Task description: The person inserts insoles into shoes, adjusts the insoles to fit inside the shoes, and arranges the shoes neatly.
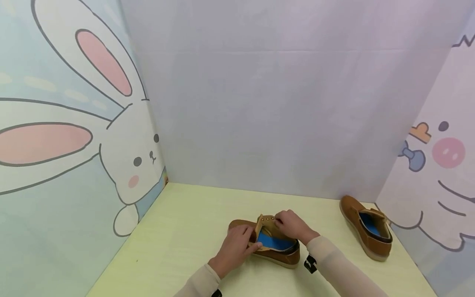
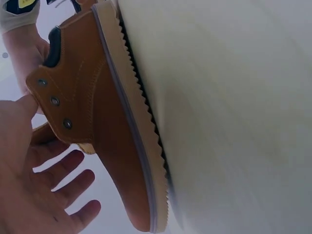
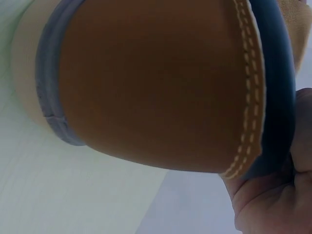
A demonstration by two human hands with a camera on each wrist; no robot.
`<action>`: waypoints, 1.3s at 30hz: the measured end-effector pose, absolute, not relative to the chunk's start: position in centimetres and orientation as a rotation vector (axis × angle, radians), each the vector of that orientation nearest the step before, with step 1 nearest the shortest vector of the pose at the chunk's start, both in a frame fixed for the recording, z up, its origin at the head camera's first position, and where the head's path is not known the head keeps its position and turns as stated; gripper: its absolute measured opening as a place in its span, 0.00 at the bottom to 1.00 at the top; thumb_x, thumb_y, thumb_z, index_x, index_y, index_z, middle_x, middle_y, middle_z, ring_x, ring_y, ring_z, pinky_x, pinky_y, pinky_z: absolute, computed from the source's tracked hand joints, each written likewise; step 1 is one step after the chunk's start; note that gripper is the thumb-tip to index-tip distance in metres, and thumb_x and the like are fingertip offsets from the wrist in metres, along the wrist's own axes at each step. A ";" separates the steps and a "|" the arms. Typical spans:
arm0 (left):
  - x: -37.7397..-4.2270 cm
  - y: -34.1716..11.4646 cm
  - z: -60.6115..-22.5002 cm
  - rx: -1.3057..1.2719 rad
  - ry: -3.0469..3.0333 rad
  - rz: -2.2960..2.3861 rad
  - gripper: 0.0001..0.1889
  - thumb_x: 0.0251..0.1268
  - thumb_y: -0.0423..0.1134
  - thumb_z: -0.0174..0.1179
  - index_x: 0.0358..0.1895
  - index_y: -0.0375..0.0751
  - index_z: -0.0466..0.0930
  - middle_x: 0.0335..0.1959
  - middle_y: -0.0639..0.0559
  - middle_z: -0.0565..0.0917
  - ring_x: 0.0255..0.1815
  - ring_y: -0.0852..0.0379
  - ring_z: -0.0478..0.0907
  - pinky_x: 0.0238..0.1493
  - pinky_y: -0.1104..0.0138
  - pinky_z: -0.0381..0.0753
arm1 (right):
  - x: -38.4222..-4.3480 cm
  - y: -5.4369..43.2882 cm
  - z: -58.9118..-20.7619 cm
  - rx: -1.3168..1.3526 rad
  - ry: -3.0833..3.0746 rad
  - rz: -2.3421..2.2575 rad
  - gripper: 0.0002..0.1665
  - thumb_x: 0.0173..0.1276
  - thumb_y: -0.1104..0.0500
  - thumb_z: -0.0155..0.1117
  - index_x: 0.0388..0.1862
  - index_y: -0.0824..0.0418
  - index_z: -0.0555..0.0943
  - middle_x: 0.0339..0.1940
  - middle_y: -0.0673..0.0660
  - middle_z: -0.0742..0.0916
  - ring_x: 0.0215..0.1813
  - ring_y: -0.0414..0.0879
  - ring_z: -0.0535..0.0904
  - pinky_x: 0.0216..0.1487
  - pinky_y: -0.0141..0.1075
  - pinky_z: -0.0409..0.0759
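Note:
A brown shoe (image 1: pixel 282 256) with a blue insole, metal eyelets and no lace in view stands sole-down on the pale yellow surface, its toe to the left. At its front opening, my left hand (image 1: pixel 234 248) holds the near eyelet flap (image 2: pixel 63 105) and tongue area, thumb at the flap's edge, other fingers loosely curved. Fingers of my right hand (image 1: pixel 295 226) pinch the top edge of the far eyelet flap (image 1: pixel 268 219). The right wrist view is mostly filled by the shoe's heel (image 3: pixel 156 87), with part of the right hand (image 3: pixel 273 200) beside the dark collar.
The matching brown shoe (image 1: pixel 378 246) stands apart at the right, near the side wall. A pale back wall (image 1: pixel 267 115) and side panels with a cartoon rabbit (image 1: pixel 126 165) and another cartoon animal (image 1: pixel 426 185) enclose the surface (image 1: pixel 178 239).

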State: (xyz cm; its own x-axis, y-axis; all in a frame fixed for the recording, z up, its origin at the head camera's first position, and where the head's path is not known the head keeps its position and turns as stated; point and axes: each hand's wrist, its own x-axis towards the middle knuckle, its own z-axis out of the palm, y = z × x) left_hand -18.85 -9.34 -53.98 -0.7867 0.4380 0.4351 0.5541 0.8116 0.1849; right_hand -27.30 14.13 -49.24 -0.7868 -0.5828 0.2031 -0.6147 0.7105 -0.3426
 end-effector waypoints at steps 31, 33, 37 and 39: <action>-25.6 -10.9 -52.3 -1.048 -3.006 -0.887 0.60 0.46 0.61 0.79 0.81 0.47 0.54 0.68 0.56 0.72 0.61 0.60 0.74 0.59 0.64 0.78 | -22.0 11.7 -47.5 0.550 -2.974 0.670 0.35 0.75 0.40 0.61 0.08 0.49 0.67 0.07 0.42 0.60 0.11 0.38 0.56 0.15 0.31 0.53; -25.8 -10.8 -52.4 -1.063 -2.993 -0.949 0.56 0.47 0.61 0.78 0.78 0.46 0.58 0.65 0.57 0.73 0.58 0.62 0.75 0.57 0.65 0.79 | -22.0 11.4 -47.7 0.599 -2.989 0.681 0.33 0.75 0.42 0.62 0.09 0.49 0.67 0.07 0.42 0.60 0.12 0.37 0.55 0.15 0.30 0.52; -26.0 -10.5 -52.6 -1.073 -2.957 -1.023 0.46 0.48 0.60 0.78 0.69 0.48 0.66 0.56 0.61 0.76 0.50 0.67 0.76 0.50 0.69 0.80 | -22.1 10.9 -47.9 0.697 -2.949 0.705 0.30 0.74 0.47 0.64 0.11 0.48 0.68 0.09 0.43 0.61 0.13 0.37 0.55 0.17 0.30 0.54; -26.1 -10.4 -52.7 -1.067 -2.941 -1.022 0.44 0.47 0.61 0.78 0.66 0.49 0.68 0.53 0.62 0.76 0.47 0.68 0.75 0.48 0.70 0.80 | -22.2 10.7 -48.0 0.715 -2.911 0.710 0.29 0.74 0.50 0.64 0.12 0.48 0.67 0.10 0.43 0.61 0.14 0.37 0.55 0.18 0.30 0.55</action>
